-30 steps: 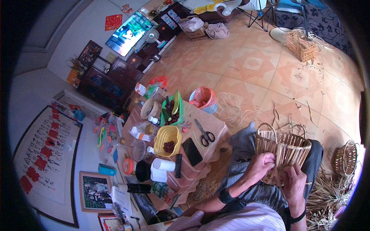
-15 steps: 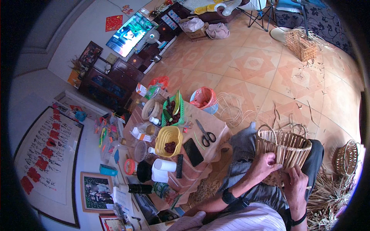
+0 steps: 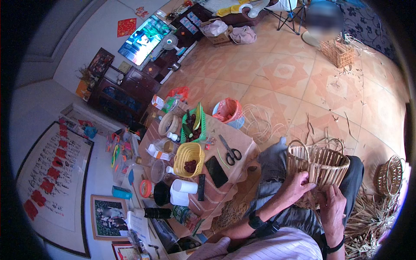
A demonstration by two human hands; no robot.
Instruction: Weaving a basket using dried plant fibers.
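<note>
A half-made woven basket of light brown strips, with two looped handles, rests on my lap between my knees. My left hand is closed on its near lower wall, thumb and fingers pinching the weave. Just to the right, my right hand has its fingers pressed together around a thin plant strip that hangs below the basket. The fingertips partly hide where the strip meets the weave.
Left of my lap, a table bears scissors, a phone and a yellow basket. Loose straw and a small basket lie right. A bucket and coiled strips stand beyond the table.
My hands and the basket stay almost in place, with only a slight shift of the fingers. A blurred shape now shows at the far right, above the distant basket.
</note>
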